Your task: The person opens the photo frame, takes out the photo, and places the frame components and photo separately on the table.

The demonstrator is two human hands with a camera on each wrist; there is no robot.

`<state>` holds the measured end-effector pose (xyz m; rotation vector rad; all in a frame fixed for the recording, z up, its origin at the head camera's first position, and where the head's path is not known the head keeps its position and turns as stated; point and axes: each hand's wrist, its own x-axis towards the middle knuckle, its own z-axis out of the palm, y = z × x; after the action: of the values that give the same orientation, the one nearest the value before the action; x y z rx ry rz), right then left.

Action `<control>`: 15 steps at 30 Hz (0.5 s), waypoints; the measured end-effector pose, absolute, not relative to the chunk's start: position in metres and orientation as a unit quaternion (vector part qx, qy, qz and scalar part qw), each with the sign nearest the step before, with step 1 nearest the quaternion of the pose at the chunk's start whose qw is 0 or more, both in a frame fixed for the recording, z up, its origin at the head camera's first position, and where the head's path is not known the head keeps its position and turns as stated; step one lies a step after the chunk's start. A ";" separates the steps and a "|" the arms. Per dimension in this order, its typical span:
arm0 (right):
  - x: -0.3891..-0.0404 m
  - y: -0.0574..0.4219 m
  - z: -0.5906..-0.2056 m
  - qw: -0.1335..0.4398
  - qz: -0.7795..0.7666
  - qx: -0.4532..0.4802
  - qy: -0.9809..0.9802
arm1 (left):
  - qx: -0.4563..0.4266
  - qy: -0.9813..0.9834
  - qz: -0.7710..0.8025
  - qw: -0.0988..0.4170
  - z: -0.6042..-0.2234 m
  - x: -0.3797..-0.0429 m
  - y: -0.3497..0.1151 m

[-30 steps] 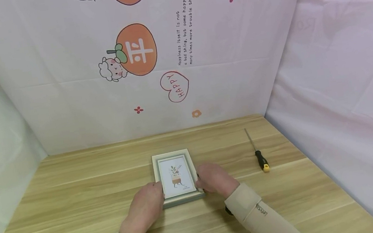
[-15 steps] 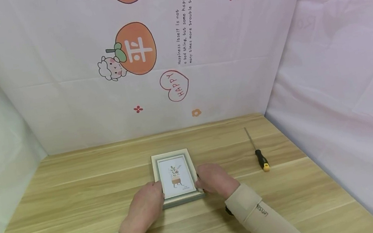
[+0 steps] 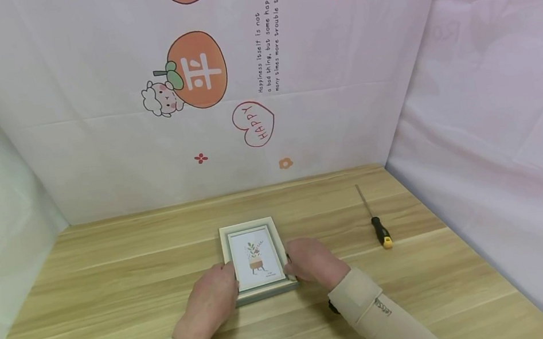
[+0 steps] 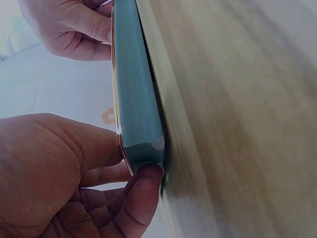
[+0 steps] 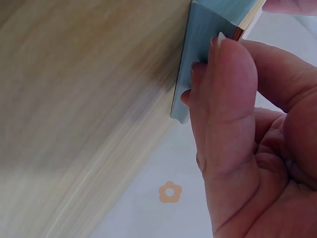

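frame (image 3: 258,259) lower centre, face-up | long axis up the view, top leaning slightly left | left hand (image 3: 211,299), right hand (image 3: 314,262): each grip pinching a side edge

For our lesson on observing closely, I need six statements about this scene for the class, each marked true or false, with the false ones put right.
1. The left hand and the right hand both grip the picture frame. True.
2. A screwdriver lies on the table, to the person's right of the frame. True.
3. The screwdriver's handle is red all over. False: it is black with a yellow end.
4. The frame is face down. False: its picture of a plant faces up.
5. In the left wrist view, the frame's outer side looks blue-green. True.
6. One hand holds the screwdriver. False: neither hand touches it.
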<state>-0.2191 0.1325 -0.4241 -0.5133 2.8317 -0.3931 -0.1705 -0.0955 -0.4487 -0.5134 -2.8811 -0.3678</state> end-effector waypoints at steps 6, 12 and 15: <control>-0.218 0.133 -0.423 0.123 -0.142 -0.178 0.966 | -0.172 -0.973 -0.121 0.099 -0.450 -0.171 -0.096; -0.215 0.133 -0.422 0.119 -0.142 -0.181 0.966 | -0.170 -0.973 -0.120 0.098 -0.449 -0.171 -0.096; -0.214 0.133 -0.421 0.117 -0.141 -0.182 0.966 | -0.167 -0.974 -0.119 0.097 -0.449 -0.171 -0.096</control>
<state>-0.2137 0.1326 -0.4212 -0.5316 2.8288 -0.4116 -0.1708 -0.0960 -0.4487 -0.4950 -2.8834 -0.3536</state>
